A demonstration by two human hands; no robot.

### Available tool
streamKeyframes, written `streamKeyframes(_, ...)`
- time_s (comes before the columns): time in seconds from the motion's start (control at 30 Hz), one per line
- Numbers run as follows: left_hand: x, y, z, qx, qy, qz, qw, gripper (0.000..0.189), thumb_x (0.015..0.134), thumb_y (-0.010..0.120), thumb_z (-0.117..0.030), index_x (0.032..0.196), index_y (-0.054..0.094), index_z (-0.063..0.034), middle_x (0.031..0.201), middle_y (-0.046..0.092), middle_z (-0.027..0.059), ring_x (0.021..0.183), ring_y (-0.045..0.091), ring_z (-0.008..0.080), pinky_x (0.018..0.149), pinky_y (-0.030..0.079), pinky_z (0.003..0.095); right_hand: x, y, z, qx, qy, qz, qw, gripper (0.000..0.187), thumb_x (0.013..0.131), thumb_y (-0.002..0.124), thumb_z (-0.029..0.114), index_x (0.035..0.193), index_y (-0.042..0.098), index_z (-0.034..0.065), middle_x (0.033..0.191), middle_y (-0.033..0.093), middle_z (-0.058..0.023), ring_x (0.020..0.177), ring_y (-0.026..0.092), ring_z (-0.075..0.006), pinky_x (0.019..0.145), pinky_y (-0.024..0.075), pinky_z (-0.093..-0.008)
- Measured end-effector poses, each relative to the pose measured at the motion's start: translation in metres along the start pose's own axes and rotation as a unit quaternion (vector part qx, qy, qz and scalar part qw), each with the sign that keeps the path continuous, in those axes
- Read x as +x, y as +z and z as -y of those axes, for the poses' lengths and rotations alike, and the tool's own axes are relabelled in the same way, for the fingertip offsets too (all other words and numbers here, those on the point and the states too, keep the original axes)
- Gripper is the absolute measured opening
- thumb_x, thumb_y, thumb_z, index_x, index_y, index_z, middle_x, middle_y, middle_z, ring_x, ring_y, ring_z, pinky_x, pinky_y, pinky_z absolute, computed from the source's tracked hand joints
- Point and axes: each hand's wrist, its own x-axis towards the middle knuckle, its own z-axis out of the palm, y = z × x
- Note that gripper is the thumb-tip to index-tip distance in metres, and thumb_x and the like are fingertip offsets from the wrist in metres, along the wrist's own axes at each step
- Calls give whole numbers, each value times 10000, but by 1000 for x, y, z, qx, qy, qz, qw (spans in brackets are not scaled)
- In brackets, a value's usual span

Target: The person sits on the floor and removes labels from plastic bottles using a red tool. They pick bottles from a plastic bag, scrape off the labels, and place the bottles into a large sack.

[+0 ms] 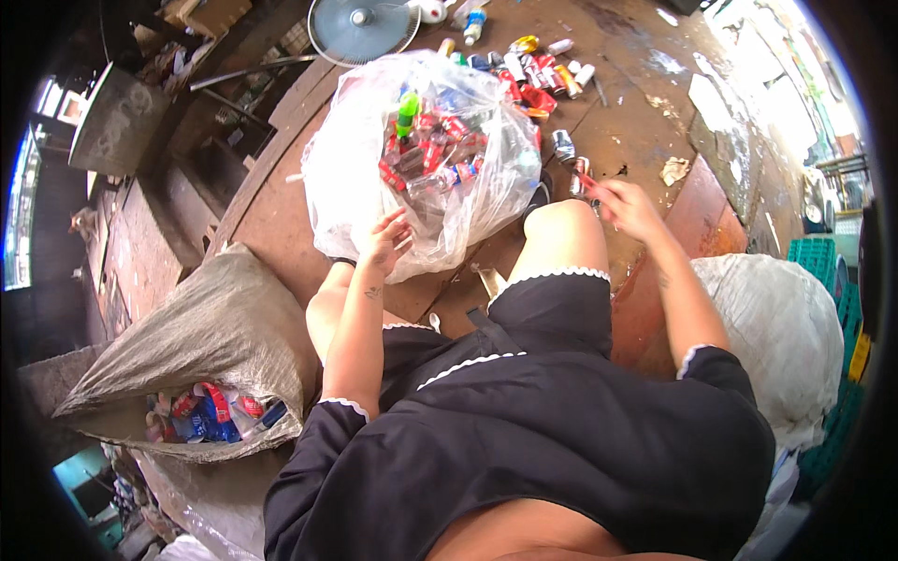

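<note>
A large clear plastic bag (337, 161) stands before me, filled with plastic bottles (431, 151), many with red labels and one bright green. My left hand (390, 238) is at the bag's near side, fingers spread and slightly curled, with nothing seen in it. Over by my knee, my right hand (624, 203) holds a thin red item, blurred, its kind unclear. Just beyond that hand, a dark and red can (579, 175) stands or lies on the floor, with a silver-blue can (563, 145) past it. Crushed drink cans (537, 77) are heaped behind the bag's right side.
A grey woven sack (210, 329) with bottles in its mouth lies at left. A full whitish sack (768, 336) and green plastic crates (814, 256) are at right. A round fan (361, 31) is at the top; a white spoon (435, 322) lies near my lap.
</note>
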Motion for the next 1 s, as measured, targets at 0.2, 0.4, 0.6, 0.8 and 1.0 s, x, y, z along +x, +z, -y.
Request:
streamKeyframes(0.2,77,-33,32,202,-42,-186,961,517,754,681,-363,1196,518,-147,968,596,33,887,551,156,787,430,361,160,131,1,383,58,27,922,280,917,494,329,914,620,79,561,494,18,406,395,-52,368,308,-200)
streamKeyframes(0.4,185,24,24,662,81,-114,736,704,679,718,-346,1285,424,-143,1323,419,108,1207,412,250,983,344,434,233,155,-14,542,127,25,831,279,922,476,331,981,582,80,627,549,-13,464,488,-82,415,401,-221)
streamKeyframes(0.6,282,37,27,784,-45,-66,615,820,716,616,-207,1414,186,-191,1464,201,79,1357,166,254,1080,170,487,235,139,-13,560,189,19,807,260,927,463,264,1067,554,65,748,616,-78,552,571,-125,512,464,-226)
streamKeyframes(0.8,296,3,63,824,-117,-47,553,932,644,710,-336,1406,194,-189,1356,349,98,1291,282,265,1052,218,509,233,136,-40,560,195,-2,805,254,928,461,243,1061,540,42,745,625,-128,519,569,-121,466,438,-204)
streamKeyframes(1.0,257,7,111,763,-95,-59,636,958,588,766,-401,1353,264,-120,1258,440,132,1209,402,269,985,331,467,223,148,-43,534,190,-45,823,235,922,474,221,1024,548,23,723,613,-120,487,537,-111,410,399,-187)
